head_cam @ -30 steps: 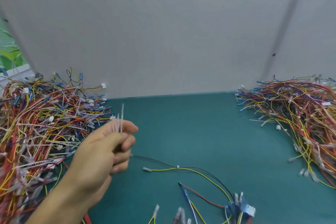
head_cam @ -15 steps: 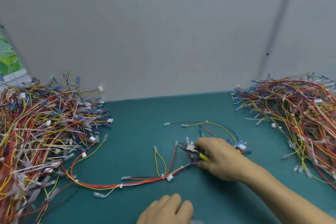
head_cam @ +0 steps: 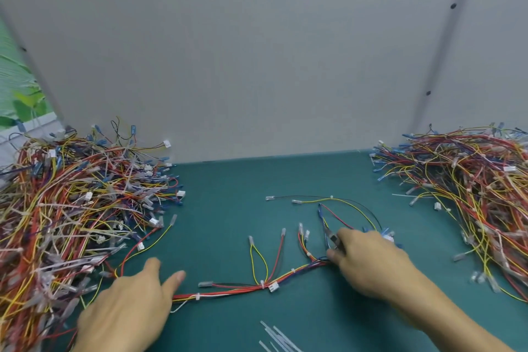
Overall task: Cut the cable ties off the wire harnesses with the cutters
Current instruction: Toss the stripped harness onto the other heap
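The limp, light red-and-yellow wire harness (head_cam: pixel 234 290) seems best pinned beside a white cable tie (head_cam: pixel 197 296) by the spread left hand (head_cam: pixel 125 311), dark-jawed cutters (head_cam: pixel 332 238) gripped in the right hand (head_cam: pixel 371 263).

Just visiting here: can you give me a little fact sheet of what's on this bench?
Left hand: flat on one end of the spread harness
Right hand: grips the cutters at its other end
Cable ties: white ones on the harness
Loose strips: lying at the near edge
Left pile, right pile: tangled wire harnesses
Surface: green mat
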### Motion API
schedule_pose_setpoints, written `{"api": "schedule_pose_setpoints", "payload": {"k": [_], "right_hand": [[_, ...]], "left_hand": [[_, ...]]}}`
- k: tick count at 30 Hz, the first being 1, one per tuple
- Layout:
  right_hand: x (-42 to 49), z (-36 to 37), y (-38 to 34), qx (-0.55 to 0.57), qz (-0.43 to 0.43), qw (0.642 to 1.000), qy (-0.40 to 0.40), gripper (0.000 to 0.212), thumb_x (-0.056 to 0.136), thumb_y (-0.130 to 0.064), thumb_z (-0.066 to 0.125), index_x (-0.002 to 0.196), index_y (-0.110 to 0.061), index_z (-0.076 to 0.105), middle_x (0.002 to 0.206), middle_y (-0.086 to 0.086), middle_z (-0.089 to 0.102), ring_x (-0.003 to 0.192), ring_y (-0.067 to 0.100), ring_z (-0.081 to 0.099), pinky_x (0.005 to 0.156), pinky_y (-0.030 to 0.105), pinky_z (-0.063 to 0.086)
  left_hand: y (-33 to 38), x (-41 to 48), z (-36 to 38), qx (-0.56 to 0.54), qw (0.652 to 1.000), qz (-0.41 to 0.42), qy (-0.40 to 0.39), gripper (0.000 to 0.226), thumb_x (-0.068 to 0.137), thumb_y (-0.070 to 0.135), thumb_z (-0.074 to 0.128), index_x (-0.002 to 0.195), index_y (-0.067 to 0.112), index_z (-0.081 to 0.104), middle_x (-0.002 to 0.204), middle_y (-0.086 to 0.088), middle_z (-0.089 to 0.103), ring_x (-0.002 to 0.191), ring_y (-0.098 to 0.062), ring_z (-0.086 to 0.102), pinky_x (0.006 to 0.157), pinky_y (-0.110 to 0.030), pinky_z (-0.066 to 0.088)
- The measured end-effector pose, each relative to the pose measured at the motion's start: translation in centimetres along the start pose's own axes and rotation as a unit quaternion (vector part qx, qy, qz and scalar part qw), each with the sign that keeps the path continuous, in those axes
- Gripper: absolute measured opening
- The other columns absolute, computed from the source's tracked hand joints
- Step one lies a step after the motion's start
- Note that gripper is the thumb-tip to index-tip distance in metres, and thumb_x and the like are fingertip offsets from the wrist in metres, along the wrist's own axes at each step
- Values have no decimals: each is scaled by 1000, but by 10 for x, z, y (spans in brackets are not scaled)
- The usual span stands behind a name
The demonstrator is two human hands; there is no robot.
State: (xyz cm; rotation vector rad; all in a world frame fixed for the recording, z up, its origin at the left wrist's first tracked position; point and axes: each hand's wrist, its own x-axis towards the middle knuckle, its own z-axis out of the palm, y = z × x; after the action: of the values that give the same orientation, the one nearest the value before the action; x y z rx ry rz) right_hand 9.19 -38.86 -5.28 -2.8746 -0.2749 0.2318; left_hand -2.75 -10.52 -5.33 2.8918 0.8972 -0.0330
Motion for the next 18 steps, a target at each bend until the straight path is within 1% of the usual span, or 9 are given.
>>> {"api": "schedule_pose_setpoints", "payload": {"k": [2, 4, 7, 9, 11, 13, 15, 17, 18], "right_hand": [[4, 6, -6, -2, 8, 1000, 23, 24, 96, -50, 38, 95, -27, 46, 109, 2, 59, 104, 29, 54, 70, 34, 37], [6, 9, -13, -12, 4, 999, 40, 29, 94, -53, 37, 99, -27, 50, 110, 3, 61, 106, 28, 56, 69, 34, 36], [5, 15, -24, -24, 0, 998, 55, 36, 92, -56, 37, 101, -28, 57, 109, 4, 62, 107, 29, 58, 70, 34, 35], [4, 20, -31, -14, 3, 998, 64, 27, 91, -45, 40, 97, -26, 57, 108, 7, 57, 103, 31, 58, 70, 34, 34], [4, 23, -36, 10, 6, 997, 78, 5, 87, -28, 44, 87, -25, 49, 100, 5, 51, 99, 31, 58, 68, 33, 34], [8, 21, -36, 57, 9, 993, 103, 6, 82, -19, 47, 83, -22, 40, 90, 5, 53, 96, 33, 58, 65, 33, 35], [15, 12, -32, 161, -4, 973, 167, 6, 81, -20, 52, 82, -18, 46, 85, 3, 62, 89, 34, 58, 62, 33, 39], [23, -7, -29, 320, -39, 920, 221, 15, 78, -16, 66, 79, -20, 52, 74, -5, 65, 79, 26, 61, 61, 29, 44], [26, -18, -28, 399, -62, 885, 232, 22, 75, -13, 72, 82, -23, 54, 73, -9, 67, 75, 19, 63, 59, 22, 47]], "left_hand": [[2, 5, 7, 9, 999, -25, -19, 51, 87, 72, 21, 107, 30, 42, 114, -5, 59, 106, -25, 57, 82, -33, 44], [7, 7, 8, 10, 999, -32, 1, 50, 86, 72, 29, 95, 25, 44, 109, -3, 60, 104, -23, 58, 78, -32, 44], [22, 2, 5, -16, 999, -7, 36, 39, 86, 60, 51, 83, 21, 47, 99, 2, 60, 98, -22, 59, 80, -31, 48], [34, -2, 3, -70, 994, 33, 71, 27, 85, 46, 61, 79, 25, 45, 90, 9, 59, 91, -19, 59, 78, -31, 48], [44, -5, 1, -163, 978, 74, 111, 28, 83, 32, 67, 81, 30, 40, 84, 16, 63, 83, -17, 62, 74, -31, 48], [53, -2, -3, -319, 933, 107, 127, 34, 83, 18, 70, 87, 32, 40, 83, 21, 69, 72, -12, 68, 73, -34, 51], [65, 7, -14, -496, 855, 120, 88, 38, 85, 3, 67, 100, 31, 46, 84, 14, 74, 68, -12, 71, 74, -35, 54], [77, 17, -29, -623, 771, 131, 29, 37, 87, -5, 62, 109, 24, 55, 90, 5, 76, 74, -13, 72, 71, -27, 53], [82, 23, -36, -667, 733, 134, 13, 34, 87, -7, 59, 108, 20, 59, 91, 0, 76, 77, -13, 72, 70, -26, 52]]}}
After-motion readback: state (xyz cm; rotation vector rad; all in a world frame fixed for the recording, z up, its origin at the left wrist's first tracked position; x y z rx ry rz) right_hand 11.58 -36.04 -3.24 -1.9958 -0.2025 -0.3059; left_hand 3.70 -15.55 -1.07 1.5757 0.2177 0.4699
